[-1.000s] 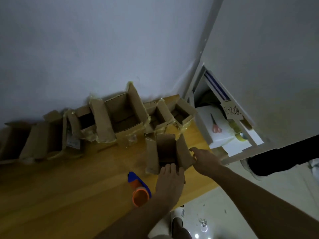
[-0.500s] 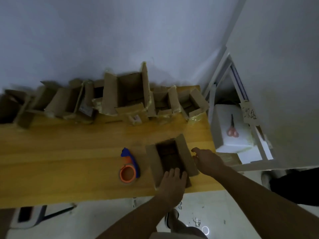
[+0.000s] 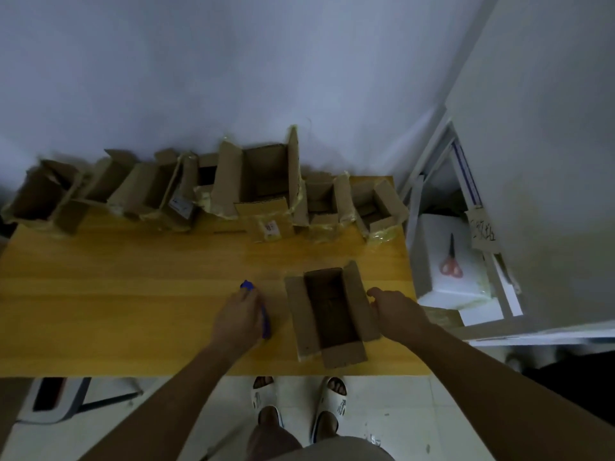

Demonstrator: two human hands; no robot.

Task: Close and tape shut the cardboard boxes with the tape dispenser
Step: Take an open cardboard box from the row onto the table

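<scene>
An open box [image 3: 329, 311] is sitting near the front right corner of the bench [image 3: 133, 311], its flaps standing out to the sides and its front flap folded down toward the bench's front edge. The right hand [image 3: 396, 311] is resting against the box's right flap, fingers curled loosely onto the cardboard; whether they are gripping it or only touching, I cannot tell. The left hand [image 3: 239, 319] is lying over the dispenser [image 3: 264, 319], just left of the box and apart from it, fingers bent down around it. Only the blue handle is showing, its tip poking out beyond the fingers and a strip along the hand's right side; the roll is hidden beneath the palm. The dispenser is sitting on the bench, by the look of it.

More boxes [image 3: 259, 181] are standing open in a row along the back edge, against the wall, several with yellowish tape hanging from their flaps. Off the bench's right edge, scissors [image 3: 451, 261] with red handles are lying on a white block [image 3: 449, 287].
</scene>
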